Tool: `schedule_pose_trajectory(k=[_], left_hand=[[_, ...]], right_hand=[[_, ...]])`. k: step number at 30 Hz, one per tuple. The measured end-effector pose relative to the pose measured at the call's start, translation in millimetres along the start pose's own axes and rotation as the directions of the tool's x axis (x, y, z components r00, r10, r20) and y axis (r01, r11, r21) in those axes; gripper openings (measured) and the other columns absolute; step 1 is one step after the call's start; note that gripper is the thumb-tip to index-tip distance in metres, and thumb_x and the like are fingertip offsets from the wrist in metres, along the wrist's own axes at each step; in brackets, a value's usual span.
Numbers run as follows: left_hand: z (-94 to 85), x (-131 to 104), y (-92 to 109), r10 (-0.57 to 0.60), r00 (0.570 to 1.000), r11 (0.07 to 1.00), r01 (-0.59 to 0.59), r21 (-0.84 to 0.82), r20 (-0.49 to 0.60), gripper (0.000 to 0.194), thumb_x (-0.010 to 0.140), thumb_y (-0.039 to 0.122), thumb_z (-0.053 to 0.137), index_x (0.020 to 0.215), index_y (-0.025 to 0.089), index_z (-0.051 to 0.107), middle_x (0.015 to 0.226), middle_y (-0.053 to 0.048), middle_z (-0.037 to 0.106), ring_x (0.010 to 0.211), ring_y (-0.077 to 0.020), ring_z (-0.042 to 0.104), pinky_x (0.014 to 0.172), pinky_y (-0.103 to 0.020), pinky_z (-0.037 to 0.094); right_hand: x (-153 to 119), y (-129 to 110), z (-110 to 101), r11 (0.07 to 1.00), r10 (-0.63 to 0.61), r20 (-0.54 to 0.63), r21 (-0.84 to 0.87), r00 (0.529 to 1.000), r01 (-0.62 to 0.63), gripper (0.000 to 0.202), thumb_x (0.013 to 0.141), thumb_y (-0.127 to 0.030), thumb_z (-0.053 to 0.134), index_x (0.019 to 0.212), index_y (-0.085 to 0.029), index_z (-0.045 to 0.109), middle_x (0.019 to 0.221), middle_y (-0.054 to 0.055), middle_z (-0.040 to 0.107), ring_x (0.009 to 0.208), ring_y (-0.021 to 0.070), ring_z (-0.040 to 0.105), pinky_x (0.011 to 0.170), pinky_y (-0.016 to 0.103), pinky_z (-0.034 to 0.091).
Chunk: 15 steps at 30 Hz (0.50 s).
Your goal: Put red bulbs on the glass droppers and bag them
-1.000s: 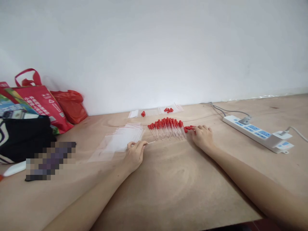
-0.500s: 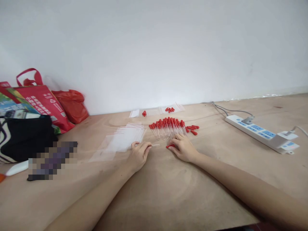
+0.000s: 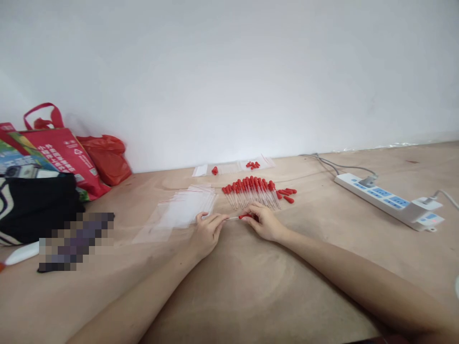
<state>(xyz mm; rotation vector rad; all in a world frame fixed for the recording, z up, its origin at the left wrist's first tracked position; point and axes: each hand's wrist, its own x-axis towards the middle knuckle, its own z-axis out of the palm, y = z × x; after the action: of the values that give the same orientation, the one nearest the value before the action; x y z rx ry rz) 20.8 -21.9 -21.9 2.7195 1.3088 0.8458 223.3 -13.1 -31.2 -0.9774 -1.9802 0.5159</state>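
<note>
While the left hand [image 3: 208, 230] pinches a thin clear tube [image 3: 233, 218] between thumb and fingers, the right hand [image 3: 267, 223] pinches a red cap [image 3: 244, 216], with its other fingers curled over. Tube and cap lie end to end, low over the table [image 3: 251, 296], between the two hands. They look to be touching, but I cannot tell if the tube is inside the cap.

Just past the hands lies a long row of capped tubes [image 3: 252, 182], red ends to the wall. So a lot looks done, and this one seems about half done. Beside the row, on the right, a few loose caps [image 3: 289, 199] have no tube on them. More red bits [image 3: 253, 165] sit on the bags at the back, so there may be more left. Near the left hand lie flat clear bags [image 3: 188, 205], fanned out.

Farther off, a white power strip [image 3: 376, 193] is on the right, and a pink bag [image 3: 60, 157] and a black bag [image 3: 36, 205] are on the left.

Half a second ago there was a gap between cap and tube. Now the right hand is closer to the left, and the gap looks gone. The row and the loose caps lie as they did.
</note>
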Motion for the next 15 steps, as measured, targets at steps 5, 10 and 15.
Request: schedule_pose_trajectory(k=[5, 10, 15], left_hand=[[-0.6, -0.2, 0.4, 0.004, 1.000, 1.000, -0.004, -0.009, 0.023, 0.028, 0.088, 0.016, 0.033, 0.102, 0.022, 0.056, 0.094, -0.003, 0.066, 0.082, -0.0140, 0.059, 0.086, -0.035, 0.024], [0.1, -0.6, -0.7, 0.052, 0.999, 0.999, -0.052, 0.008, 0.005, 0.028, 0.087, 0.016, 0.034, 0.103, 0.023, 0.057, 0.091, -0.003, 0.066, 0.080, -0.0132, 0.059, 0.085, -0.034, 0.025], [0.0, -1.2, -1.5, 0.094, 0.995, 0.995, -0.094, 0.038, -0.012, 0.030, 0.087, 0.016, 0.036, 0.107, 0.024, 0.056, 0.084, -0.001, 0.065, 0.075, -0.0111, 0.058, 0.082, -0.032, 0.026]], right_hand=[[-1.6, -4.1, -0.1, 1.000, -0.026, 0.020, 0.010, 0.999, 0.026, 0.008, 0.078, -0.017, 0.050, 0.076, -0.017, 0.057, 0.071, 0.001, 0.055, 0.060, 0.0101, 0.047, 0.057, 0.023, 0.040], [-2.7, -4.7, 0.2, 0.999, -0.041, 0.032, 0.009, 0.999, 0.040, 0.008, 0.077, -0.022, 0.054, 0.081, -0.016, 0.059, 0.070, 0.001, 0.055, 0.060, 0.0105, 0.048, 0.057, 0.023, 0.041], [-4.2, -0.5, 0.1, 0.995, -0.096, 0.021, 0.021, 0.995, 0.096, 0.013, 0.079, -0.024, 0.052, 0.086, -0.018, 0.062, 0.079, 0.004, 0.058, 0.066, 0.0121, 0.052, 0.061, 0.025, 0.043]])
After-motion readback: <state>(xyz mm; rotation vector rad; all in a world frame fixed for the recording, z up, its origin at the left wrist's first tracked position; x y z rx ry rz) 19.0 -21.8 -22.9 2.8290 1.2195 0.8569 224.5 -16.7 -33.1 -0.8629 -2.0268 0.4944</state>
